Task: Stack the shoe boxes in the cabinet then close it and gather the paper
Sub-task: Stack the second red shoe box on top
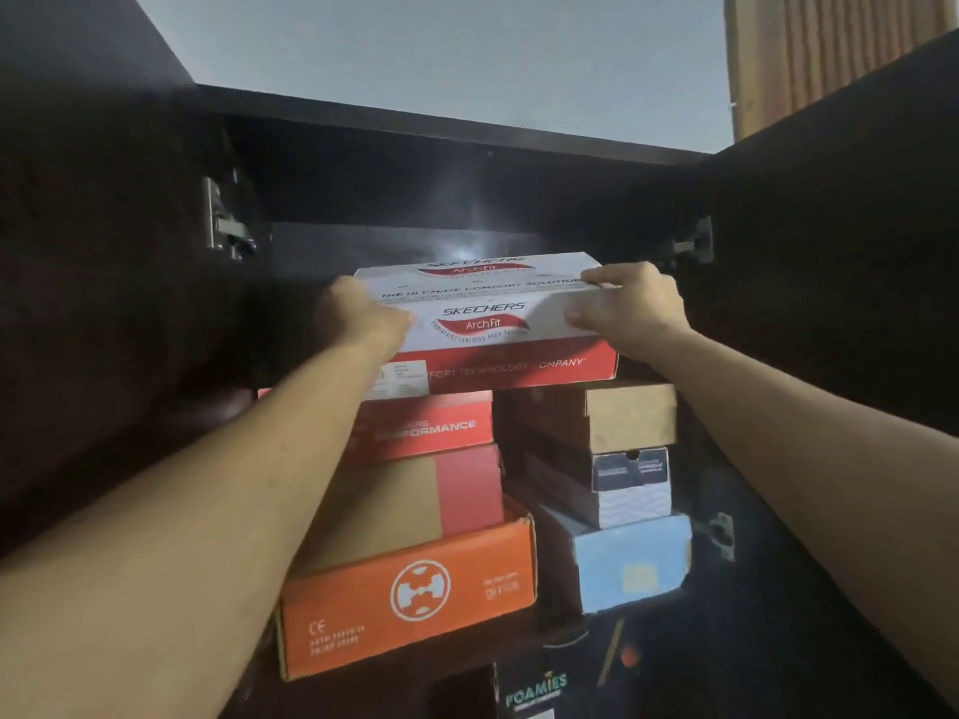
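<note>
A white and red Skechers shoe box [488,324] lies on top of the stacks inside the dark cabinet [467,189]. My left hand [358,319] grips its left end and my right hand [628,308] grips its right end, fingers over the lid. Under it on the left are a red box [430,428], a brown and red box [415,500] and an orange box [410,594]. On the right stand a tan box [630,417], a dark blue and white box [630,485] and a light blue box [630,560]. No paper is in view.
Both cabinet doors stand open, the left door [93,303] and the right door [840,282] flanking my arms. Hinges [228,225] show on the inner sides. A lower shelf holds a black Foamies box [534,690]. A wooden slatted panel [830,49] is at the upper right.
</note>
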The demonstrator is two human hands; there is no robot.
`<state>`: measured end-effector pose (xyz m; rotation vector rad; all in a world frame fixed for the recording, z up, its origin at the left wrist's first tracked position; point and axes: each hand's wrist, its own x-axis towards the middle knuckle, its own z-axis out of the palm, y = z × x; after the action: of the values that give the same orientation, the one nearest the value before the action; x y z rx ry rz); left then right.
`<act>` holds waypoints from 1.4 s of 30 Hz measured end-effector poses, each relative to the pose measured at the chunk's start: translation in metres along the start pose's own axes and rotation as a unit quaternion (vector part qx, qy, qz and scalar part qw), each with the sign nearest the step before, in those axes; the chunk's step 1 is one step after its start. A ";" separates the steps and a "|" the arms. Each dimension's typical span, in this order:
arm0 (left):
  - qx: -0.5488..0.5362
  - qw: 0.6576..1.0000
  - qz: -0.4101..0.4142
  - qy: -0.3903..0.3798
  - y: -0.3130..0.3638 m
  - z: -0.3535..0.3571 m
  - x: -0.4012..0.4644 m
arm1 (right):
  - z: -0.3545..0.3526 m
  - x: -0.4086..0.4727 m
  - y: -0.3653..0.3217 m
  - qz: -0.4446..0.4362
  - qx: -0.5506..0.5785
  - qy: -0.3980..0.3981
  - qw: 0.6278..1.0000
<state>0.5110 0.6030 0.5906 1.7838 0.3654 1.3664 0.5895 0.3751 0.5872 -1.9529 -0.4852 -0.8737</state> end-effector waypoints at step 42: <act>0.355 0.896 0.173 -0.204 -0.095 0.069 -0.022 | 0.065 0.000 0.056 -0.027 -0.173 -0.171 0.970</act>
<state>0.5885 0.6161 0.5004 2.7954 0.3497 1.1025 0.6503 0.4031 0.5330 -2.4415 -0.6184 -0.6891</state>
